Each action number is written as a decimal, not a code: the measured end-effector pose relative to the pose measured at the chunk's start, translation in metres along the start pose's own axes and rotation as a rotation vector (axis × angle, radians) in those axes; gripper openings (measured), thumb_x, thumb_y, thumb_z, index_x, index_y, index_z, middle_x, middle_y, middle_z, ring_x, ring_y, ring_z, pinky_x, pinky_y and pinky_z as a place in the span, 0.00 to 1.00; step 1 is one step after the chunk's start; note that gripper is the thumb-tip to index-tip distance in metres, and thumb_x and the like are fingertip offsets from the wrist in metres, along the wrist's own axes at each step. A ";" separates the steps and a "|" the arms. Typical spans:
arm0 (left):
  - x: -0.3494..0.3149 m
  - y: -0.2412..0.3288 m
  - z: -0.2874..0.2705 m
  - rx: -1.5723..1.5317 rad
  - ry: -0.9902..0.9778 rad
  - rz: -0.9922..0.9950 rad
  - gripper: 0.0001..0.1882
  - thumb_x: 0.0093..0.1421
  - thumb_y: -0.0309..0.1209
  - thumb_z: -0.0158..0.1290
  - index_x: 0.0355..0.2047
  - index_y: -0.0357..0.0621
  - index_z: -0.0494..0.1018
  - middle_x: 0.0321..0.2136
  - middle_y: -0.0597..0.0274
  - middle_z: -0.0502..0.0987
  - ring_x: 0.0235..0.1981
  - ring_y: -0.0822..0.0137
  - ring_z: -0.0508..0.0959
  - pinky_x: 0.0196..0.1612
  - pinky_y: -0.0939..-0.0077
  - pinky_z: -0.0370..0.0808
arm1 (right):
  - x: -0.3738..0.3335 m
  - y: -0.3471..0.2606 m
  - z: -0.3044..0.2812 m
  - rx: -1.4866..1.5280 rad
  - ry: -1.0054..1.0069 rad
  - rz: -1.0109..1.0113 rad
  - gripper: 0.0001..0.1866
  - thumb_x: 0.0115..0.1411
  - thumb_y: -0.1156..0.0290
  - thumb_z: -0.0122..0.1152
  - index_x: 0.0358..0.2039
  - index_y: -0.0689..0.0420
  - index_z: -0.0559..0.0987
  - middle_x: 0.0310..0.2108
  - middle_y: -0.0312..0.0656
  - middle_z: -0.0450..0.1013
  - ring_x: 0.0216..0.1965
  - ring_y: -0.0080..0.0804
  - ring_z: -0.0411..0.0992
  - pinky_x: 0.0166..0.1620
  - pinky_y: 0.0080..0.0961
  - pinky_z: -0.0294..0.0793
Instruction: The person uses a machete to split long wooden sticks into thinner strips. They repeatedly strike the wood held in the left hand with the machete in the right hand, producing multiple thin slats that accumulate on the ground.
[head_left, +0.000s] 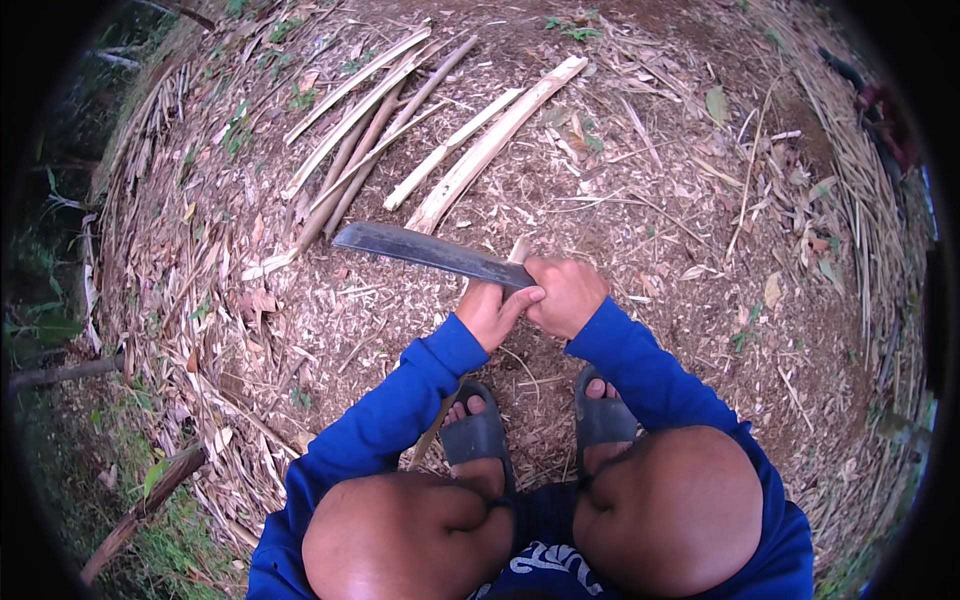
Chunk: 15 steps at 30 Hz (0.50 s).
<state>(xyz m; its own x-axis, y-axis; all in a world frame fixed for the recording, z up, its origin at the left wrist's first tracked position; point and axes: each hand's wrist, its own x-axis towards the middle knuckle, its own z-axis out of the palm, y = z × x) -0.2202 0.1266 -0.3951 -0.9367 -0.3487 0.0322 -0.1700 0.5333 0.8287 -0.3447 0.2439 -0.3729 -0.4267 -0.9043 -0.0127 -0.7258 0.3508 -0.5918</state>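
While the person squatted over the chip-strewn ground (690, 320), the right hand (568, 293) had its fingers curled tightly together around the hidden handle of a machete (425, 250), whose dark blade reached left, its tip near the lower ends of some brown sticks (372, 138). Touching the right hand, the left hand (490, 312) had its fingers bent around a narrow wood strip (519, 250), whose pale end showed just beyond the blade; the left thumb lay against the right hand. How firmly the left fingers pressed, I could not tell, as they were mostly hidden. A length of wood (432, 437) showed below the left forearm, though whether it was the same strip was unclear. Farther ahead, two pale strips (500, 143) lay side by side. Dark sandals (475, 437) stood below the hands.
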 end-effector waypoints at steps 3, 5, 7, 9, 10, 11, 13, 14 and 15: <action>0.000 0.004 -0.005 -0.033 -0.066 -0.060 0.35 0.64 0.45 0.56 0.63 0.33 0.62 0.35 0.39 0.78 0.38 0.42 0.78 0.45 0.55 0.72 | 0.000 0.003 0.001 -0.013 0.001 -0.031 0.10 0.51 0.65 0.58 0.30 0.59 0.76 0.24 0.54 0.77 0.28 0.55 0.78 0.34 0.49 0.78; -0.004 0.000 0.000 -0.040 0.001 -0.034 0.30 0.64 0.45 0.55 0.57 0.33 0.67 0.35 0.38 0.78 0.38 0.41 0.77 0.45 0.55 0.72 | 0.000 0.002 0.003 -0.022 -0.012 -0.009 0.10 0.51 0.65 0.58 0.30 0.58 0.76 0.25 0.53 0.77 0.28 0.55 0.78 0.34 0.49 0.78; -0.006 -0.006 0.005 -0.008 0.043 -0.036 0.26 0.65 0.44 0.55 0.51 0.33 0.71 0.34 0.38 0.78 0.38 0.40 0.77 0.44 0.54 0.72 | 0.002 0.003 0.007 -0.031 -0.026 0.044 0.10 0.51 0.64 0.57 0.30 0.56 0.76 0.27 0.52 0.77 0.30 0.56 0.77 0.33 0.50 0.77; -0.006 -0.012 0.007 0.066 0.063 -0.066 0.22 0.65 0.44 0.55 0.43 0.33 0.74 0.32 0.39 0.78 0.37 0.41 0.78 0.42 0.53 0.73 | 0.006 0.001 0.009 -0.032 -0.029 0.058 0.10 0.51 0.64 0.57 0.29 0.56 0.76 0.26 0.53 0.77 0.29 0.56 0.77 0.33 0.50 0.77; -0.004 -0.006 0.005 0.059 0.051 -0.081 0.21 0.65 0.44 0.55 0.41 0.33 0.74 0.31 0.40 0.78 0.35 0.41 0.78 0.41 0.53 0.73 | 0.006 0.002 0.009 -0.032 -0.030 0.070 0.10 0.51 0.64 0.56 0.29 0.56 0.77 0.26 0.53 0.77 0.29 0.56 0.77 0.33 0.50 0.77; -0.001 0.000 0.003 0.052 0.041 -0.096 0.21 0.65 0.44 0.55 0.38 0.34 0.74 0.29 0.41 0.78 0.34 0.41 0.78 0.40 0.54 0.73 | 0.007 0.005 0.010 -0.042 -0.019 0.064 0.10 0.51 0.64 0.57 0.29 0.57 0.76 0.25 0.53 0.77 0.28 0.56 0.77 0.33 0.50 0.77; 0.001 0.005 0.002 0.038 0.049 -0.112 0.20 0.65 0.44 0.55 0.36 0.35 0.75 0.27 0.42 0.78 0.31 0.41 0.78 0.38 0.54 0.73 | 0.009 0.009 0.012 -0.061 0.004 0.047 0.10 0.51 0.66 0.58 0.30 0.59 0.76 0.24 0.54 0.77 0.28 0.55 0.78 0.33 0.49 0.78; 0.001 0.006 0.003 0.031 0.068 -0.113 0.20 0.65 0.44 0.55 0.36 0.35 0.75 0.25 0.43 0.78 0.30 0.41 0.78 0.38 0.54 0.74 | 0.011 0.010 0.014 -0.067 0.002 0.053 0.10 0.51 0.66 0.58 0.30 0.59 0.76 0.24 0.54 0.77 0.28 0.55 0.78 0.34 0.49 0.78; 0.002 0.006 0.003 0.024 0.087 -0.114 0.20 0.65 0.44 0.55 0.36 0.35 0.75 0.24 0.44 0.78 0.29 0.42 0.78 0.37 0.54 0.74 | 0.014 0.011 0.015 -0.072 0.000 0.058 0.10 0.50 0.67 0.57 0.30 0.60 0.76 0.24 0.55 0.77 0.28 0.55 0.78 0.34 0.49 0.78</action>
<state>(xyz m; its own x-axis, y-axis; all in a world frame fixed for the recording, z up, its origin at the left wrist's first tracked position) -0.2240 0.1319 -0.3919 -0.8811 -0.4728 -0.0118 -0.2816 0.5043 0.8163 -0.3511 0.2313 -0.3918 -0.4692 -0.8819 -0.0459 -0.7365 0.4195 -0.5307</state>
